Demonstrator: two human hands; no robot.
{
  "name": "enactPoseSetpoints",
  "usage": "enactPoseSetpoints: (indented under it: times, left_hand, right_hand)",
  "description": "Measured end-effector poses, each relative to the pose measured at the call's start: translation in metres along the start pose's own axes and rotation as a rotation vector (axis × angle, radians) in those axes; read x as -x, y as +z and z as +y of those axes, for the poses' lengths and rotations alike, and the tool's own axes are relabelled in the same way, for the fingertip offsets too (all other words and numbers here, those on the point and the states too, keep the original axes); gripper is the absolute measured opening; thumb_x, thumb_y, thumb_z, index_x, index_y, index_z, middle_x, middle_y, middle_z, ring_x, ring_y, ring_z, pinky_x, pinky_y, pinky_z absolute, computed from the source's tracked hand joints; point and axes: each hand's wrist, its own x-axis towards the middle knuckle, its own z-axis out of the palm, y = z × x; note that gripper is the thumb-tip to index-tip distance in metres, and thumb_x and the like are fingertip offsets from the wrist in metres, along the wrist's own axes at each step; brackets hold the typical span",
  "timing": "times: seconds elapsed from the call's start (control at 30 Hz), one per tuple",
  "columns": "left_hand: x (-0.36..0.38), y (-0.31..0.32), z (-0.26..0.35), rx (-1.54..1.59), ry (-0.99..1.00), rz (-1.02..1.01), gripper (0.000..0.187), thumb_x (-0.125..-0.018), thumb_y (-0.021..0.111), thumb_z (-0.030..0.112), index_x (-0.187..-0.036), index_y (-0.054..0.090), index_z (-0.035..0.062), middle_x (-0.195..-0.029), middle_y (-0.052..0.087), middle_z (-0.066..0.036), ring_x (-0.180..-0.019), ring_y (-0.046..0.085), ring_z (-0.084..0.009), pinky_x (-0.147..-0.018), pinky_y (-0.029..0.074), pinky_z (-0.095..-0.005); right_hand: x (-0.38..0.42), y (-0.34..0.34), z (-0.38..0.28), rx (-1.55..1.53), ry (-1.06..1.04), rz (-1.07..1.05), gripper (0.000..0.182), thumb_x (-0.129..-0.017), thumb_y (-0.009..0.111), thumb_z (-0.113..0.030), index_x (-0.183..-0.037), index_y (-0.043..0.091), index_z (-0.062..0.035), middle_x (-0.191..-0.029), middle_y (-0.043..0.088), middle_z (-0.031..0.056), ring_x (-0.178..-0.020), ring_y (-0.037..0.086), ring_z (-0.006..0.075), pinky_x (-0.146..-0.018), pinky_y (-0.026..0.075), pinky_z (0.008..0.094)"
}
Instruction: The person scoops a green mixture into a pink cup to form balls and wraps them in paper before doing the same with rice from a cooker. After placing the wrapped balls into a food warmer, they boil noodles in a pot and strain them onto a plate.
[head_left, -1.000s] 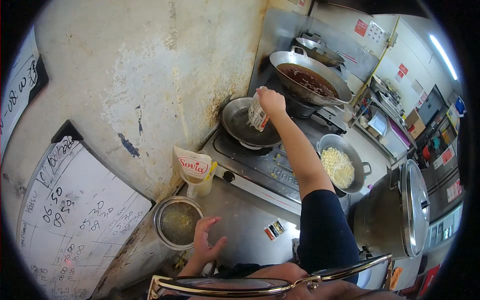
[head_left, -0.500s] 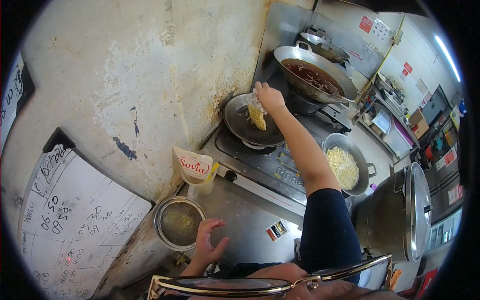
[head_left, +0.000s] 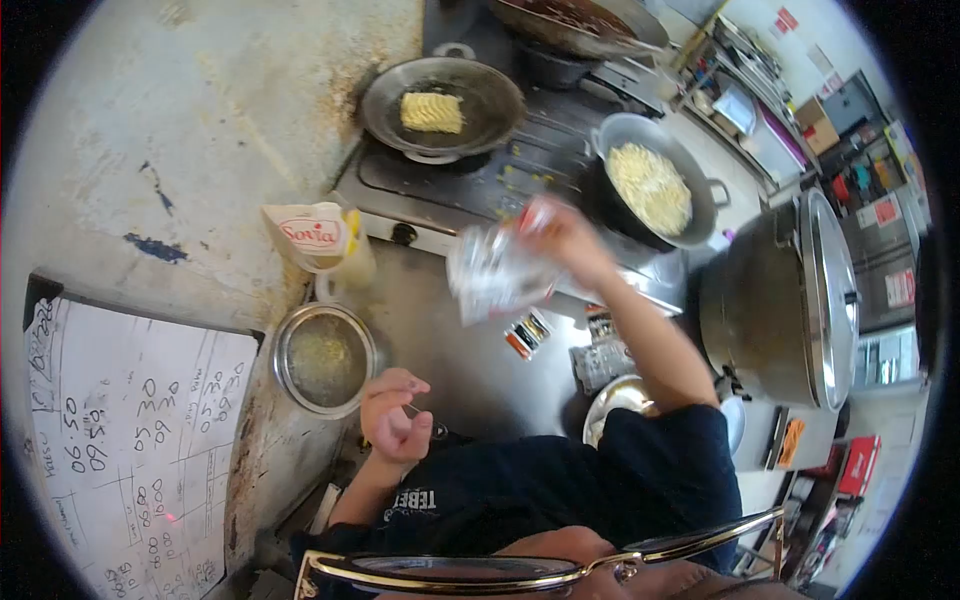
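My right hand (head_left: 572, 242), smeared by motion, is closed on a silvery noodle packet (head_left: 495, 275) with some red on it, above the steel counter. A yellow block of dried noodles (head_left: 432, 113) lies in the dark wok (head_left: 490, 125) on the stove. My left hand (head_left: 395, 418) is held in front of my body, fingers loosely curled and thumb apart, with nothing plain in it. Nearest to it is a round metal bowl (head_left: 282, 375) with yellowish bits in it. Small seasoning sachets (head_left: 527, 333) lie on the counter below the packet.
A pan (head_left: 715, 215) of pale shredded food stands right of the wok. Behind is a large wok (head_left: 645, 35) of dark liquid. A big lidded pot (head_left: 750, 310) is at the right. A Sovia pouch (head_left: 310, 235) in a jug stands by the wall. Another packet (head_left: 603, 365) lies near my body.
The noodle block has dropped from the packet in my right hand into the wok. That hand has come back over the counter with the packet. My left hand's fingers have curled in; the view has shifted.
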Motion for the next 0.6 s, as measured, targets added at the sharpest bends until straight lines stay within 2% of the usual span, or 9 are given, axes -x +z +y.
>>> enactPoseSetpoints:
  times: [0.03,0.1,0.17,0.23,0.27,0.33,0.4,0.53,0.6]
  left_hand:
    - [0.000,0.007,0.001,0.018,-0.011,-0.018,0.025,-0.077,0.062,0.004,-0.100,0.052,-0.0008,-0.096,0.052,-0.016,-0.080,0.056,-0.0280,-0.068,0.047,-0.0358]
    - [0.001,0.024,0.000,-0.060,-0.120,-0.077,0.024,-0.077,0.061,0.002,-0.099,0.052,-0.0013,-0.095,0.053,-0.016,-0.080,0.056,-0.0268,-0.070,0.047,-0.0348]
    - [0.009,0.045,-0.010,-0.122,-0.199,-0.176,0.022,-0.076,0.060,0.001,-0.098,0.054,-0.0009,-0.094,0.056,-0.015,-0.081,0.056,-0.0242,-0.073,0.047,-0.0323]
    - [0.013,0.073,-0.016,-0.133,-0.397,-0.308,0.020,-0.077,0.060,0.001,-0.096,0.055,-0.0003,-0.093,0.057,-0.013,-0.083,0.057,-0.0215,-0.076,0.046,-0.0300]
    - [0.029,0.086,-0.030,-0.095,-0.468,-0.323,0.019,-0.078,0.060,0.003,-0.096,0.056,0.0017,-0.093,0.058,-0.012,-0.084,0.058,-0.0199,-0.076,0.046,-0.0288]
    - [0.060,0.119,-0.069,-0.012,-0.613,-0.420,0.021,-0.079,0.060,0.006,-0.099,0.056,0.0023,-0.097,0.058,-0.012,-0.088,0.058,-0.0237,-0.080,0.046,-0.0318]
    - [0.081,0.155,-0.099,-0.266,-0.380,-0.795,0.035,-0.076,0.068,0.022,-0.105,0.056,0.0037,-0.110,0.054,-0.012,-0.102,0.052,-0.0280,-0.088,0.042,-0.0383]
    - [0.118,0.219,-0.124,-0.662,-0.222,-1.036,0.057,-0.067,0.074,0.040,-0.110,0.056,0.0060,-0.121,0.047,-0.011,-0.114,0.042,-0.0301,-0.094,0.036,-0.0441]
    - [0.129,0.237,-0.131,-0.725,-0.486,-1.002,0.070,-0.059,0.077,0.048,-0.113,0.056,0.0082,-0.124,0.044,-0.010,-0.118,0.038,-0.0289,-0.096,0.033,-0.0459]
  right_hand:
    - [0.018,0.017,0.049,-0.176,0.174,0.005,0.047,-0.080,0.067,-0.017,-0.118,0.046,-0.0002,-0.104,0.063,0.0128,-0.093,0.060,0.0184,-0.080,0.049,0.0307]
    - [0.045,0.043,0.128,0.163,0.208,0.064,0.067,-0.077,0.068,-0.032,-0.127,0.037,0.0009,-0.100,0.061,0.0179,-0.091,0.060,0.0253,-0.081,0.048,0.0358]
    - [0.085,0.052,0.096,0.146,0.409,0.033,0.073,-0.077,0.067,-0.031,-0.134,0.030,-0.0058,-0.108,0.057,0.0236,-0.099,0.058,0.0313,-0.084,0.046,0.0400]
    - [0.112,0.049,0.100,0.730,-0.143,0.225,0.062,-0.079,0.068,-0.026,-0.128,0.035,-0.0095,-0.108,0.054,0.0235,-0.097,0.056,0.0349,-0.084,0.046,0.0398]
    - [0.131,0.034,0.094,0.599,-0.028,0.165,0.058,-0.078,0.067,-0.022,-0.127,0.038,-0.0086,-0.115,0.050,0.0242,-0.102,0.052,0.0400,-0.087,0.044,0.0400]
    - [0.173,-0.004,0.093,0.604,-0.061,0.254,0.049,-0.079,0.065,-0.018,-0.122,0.046,-0.0065,-0.112,0.054,0.0192,-0.105,0.053,0.0346,-0.089,0.043,0.0379]
    - [0.218,-0.036,0.085,0.584,-0.044,0.405,0.041,-0.078,0.064,-0.017,-0.115,0.052,-0.0048,-0.113,0.053,0.0205,-0.103,0.054,0.0371,-0.085,0.044,0.0430]
    - [0.303,-0.068,0.107,0.599,0.050,0.659,0.036,-0.079,0.063,-0.007,-0.114,0.053,-0.0023,-0.098,0.061,0.0142,-0.094,0.060,0.0259,-0.079,0.048,0.0326]
    - [0.333,-0.070,0.113,0.408,0.118,0.656,0.035,-0.079,0.062,-0.005,-0.113,0.053,-0.0015,-0.098,0.061,0.0130,-0.093,0.060,0.0224,-0.079,0.048,0.0304]
